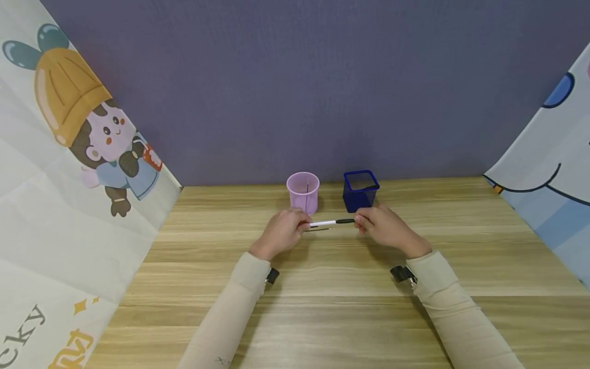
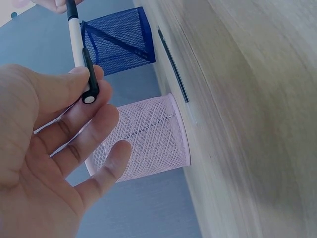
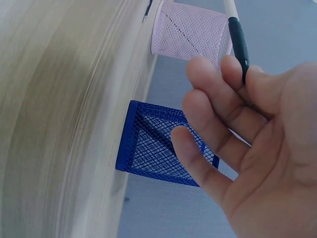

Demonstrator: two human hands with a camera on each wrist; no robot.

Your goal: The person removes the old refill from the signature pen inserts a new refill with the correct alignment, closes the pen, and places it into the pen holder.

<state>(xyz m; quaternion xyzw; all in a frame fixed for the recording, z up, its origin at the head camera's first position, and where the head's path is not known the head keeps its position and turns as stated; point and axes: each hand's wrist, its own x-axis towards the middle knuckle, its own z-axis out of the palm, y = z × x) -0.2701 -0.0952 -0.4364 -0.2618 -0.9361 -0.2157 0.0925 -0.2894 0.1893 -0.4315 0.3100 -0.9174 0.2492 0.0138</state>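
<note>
Far to the left of the pink mesh cup (image 1: 297,200), a pale sheet (image 1: 27,169) bore a printed cartoon figure (image 1: 101,123). Slightly left of the cup and nearer the person, the left hand (image 1: 282,230) was raised over the wooden table (image 1: 299,318), its thumb and index finger clamped on one end of the white pen (image 1: 326,223); its other three fingers were loosely bent, their tips apart. The end with the black clip (image 2: 90,74) lay against those fingertips, its rounded tip poking just past the thumb. From there the pen ran in front of the cup and on to its right, above the table, its long axis nearly level and crosswise to the person, clip end pointing left, dark grip (image 3: 237,42) pointing right. Also in front of the cup, a thin dark rod (image 2: 174,68) lay on the table, roughly parallel to the pen. A blue mesh holder (image 1: 355,201) stood to the right of the cup, apart from it. Farther right and nearer the person than the cup, the right hand (image 1: 387,228) pinched the grip between thumb and index finger, hiding the pen's other tip; its remaining fingers were loosely bent.
</note>
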